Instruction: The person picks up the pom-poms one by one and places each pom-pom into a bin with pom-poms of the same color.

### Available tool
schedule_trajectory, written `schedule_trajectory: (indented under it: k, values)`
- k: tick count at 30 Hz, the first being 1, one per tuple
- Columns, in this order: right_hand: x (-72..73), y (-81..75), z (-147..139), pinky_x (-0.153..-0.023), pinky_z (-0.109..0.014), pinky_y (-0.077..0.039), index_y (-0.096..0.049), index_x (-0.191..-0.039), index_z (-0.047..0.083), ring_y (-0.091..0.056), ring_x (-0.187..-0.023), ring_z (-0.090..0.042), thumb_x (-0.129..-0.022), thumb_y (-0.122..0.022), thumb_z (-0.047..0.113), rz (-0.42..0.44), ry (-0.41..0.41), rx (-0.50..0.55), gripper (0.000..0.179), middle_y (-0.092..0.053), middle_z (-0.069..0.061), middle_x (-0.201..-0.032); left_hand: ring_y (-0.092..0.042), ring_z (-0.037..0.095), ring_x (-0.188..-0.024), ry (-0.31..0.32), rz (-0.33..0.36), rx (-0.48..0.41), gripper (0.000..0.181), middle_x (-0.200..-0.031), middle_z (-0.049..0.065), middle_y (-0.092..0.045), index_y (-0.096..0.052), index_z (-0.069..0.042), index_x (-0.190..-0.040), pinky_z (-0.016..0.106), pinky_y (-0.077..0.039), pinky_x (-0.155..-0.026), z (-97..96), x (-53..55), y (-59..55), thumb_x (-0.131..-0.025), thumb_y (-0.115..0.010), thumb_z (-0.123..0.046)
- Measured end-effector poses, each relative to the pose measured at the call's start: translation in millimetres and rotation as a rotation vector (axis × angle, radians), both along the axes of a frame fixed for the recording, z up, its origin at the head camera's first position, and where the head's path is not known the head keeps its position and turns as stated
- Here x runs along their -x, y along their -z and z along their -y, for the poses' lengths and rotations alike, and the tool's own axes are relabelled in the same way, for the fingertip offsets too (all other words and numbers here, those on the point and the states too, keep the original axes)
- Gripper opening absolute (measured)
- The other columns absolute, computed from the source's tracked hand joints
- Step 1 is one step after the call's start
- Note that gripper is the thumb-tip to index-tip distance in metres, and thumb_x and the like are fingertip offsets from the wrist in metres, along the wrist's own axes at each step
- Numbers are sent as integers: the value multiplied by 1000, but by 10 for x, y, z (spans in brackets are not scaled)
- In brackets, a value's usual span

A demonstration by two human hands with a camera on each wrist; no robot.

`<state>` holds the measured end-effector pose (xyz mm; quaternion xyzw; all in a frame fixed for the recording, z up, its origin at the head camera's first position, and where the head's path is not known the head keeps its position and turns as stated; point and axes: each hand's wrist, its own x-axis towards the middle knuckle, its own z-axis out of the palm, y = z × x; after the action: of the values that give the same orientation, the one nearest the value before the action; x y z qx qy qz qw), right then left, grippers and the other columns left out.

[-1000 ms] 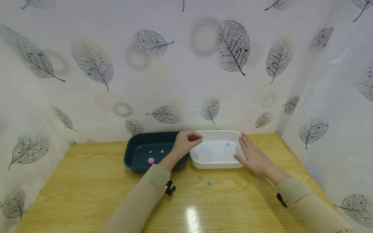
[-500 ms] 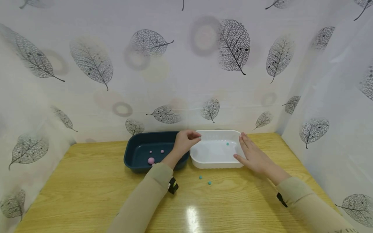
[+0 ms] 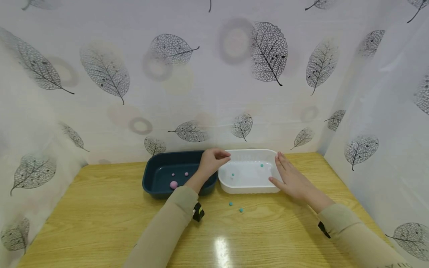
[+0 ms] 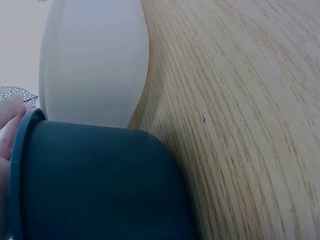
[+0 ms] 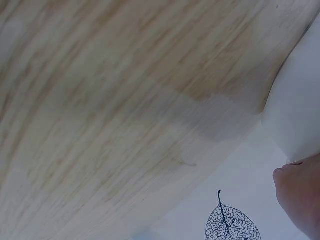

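Note:
My left hand (image 3: pixel 211 163) hovers over the seam between the dark teal basin (image 3: pixel 157 191) and the white tray (image 3: pixel 249 190), fingers bent, with nothing visible between thumb and fingertips. Below its fingertips, a small green-blue ball (image 3: pixel 232 174) shows inside the white tray. Another ball of that colour (image 3: pixel 261 165) lies toward the tray's back right. My right hand (image 3: pixel 293 180) rests at the tray's right end, fingers straight along the rim and thumb over the inside. In the right wrist view, part of that hand (image 5: pixel 300 195) touches the tray's white wall (image 5: pixel 295 115).
Two green-blue balls, one nearer the tray (image 3: pixel 230 204) and one farther forward (image 3: pixel 241 210), lie on the wooden table (image 3: pixel 100 223). Inside the basin are a larger pink ball (image 3: pixel 173 185) and smaller pink ones (image 3: pixel 186 174). A leaf-patterned curtain (image 3: pixel 214 93) stands behind.
A green-blue ball has left my left fingertips and now shows in the white tray. The left hand has shifted slightly left; the right hand has stayed at the tray's end.

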<state>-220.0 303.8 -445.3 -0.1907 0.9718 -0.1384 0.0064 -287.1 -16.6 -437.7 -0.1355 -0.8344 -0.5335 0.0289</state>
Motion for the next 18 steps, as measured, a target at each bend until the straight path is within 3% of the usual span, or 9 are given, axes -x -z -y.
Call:
schedule_trajectory:
  k: [8, 18]
  values:
    - [-2, -2, 0, -131, -66, -18, -11, -164, -14, -6, -164, -49, -110, -51, 47, -1, 3, -2, 91, -1, -32, -175, -76, 27, -91, 2, -9, -16, 12, -104, 14, -82, -83, -4, -105, 27, -63, -77, 8, -3, -3, -96, -79, -11]
    - [7, 1, 1, -131, -65, -18, -12, -164, -15, -7, -163, -51, -110, -51, 47, -7, -2, 0, 91, -3, -33, -175, -76, 27, -91, 50, 2, -71, 12, -106, 17, -81, -82, -2, -105, 22, -61, -76, 55, -105, -61, -95, -79, -7]
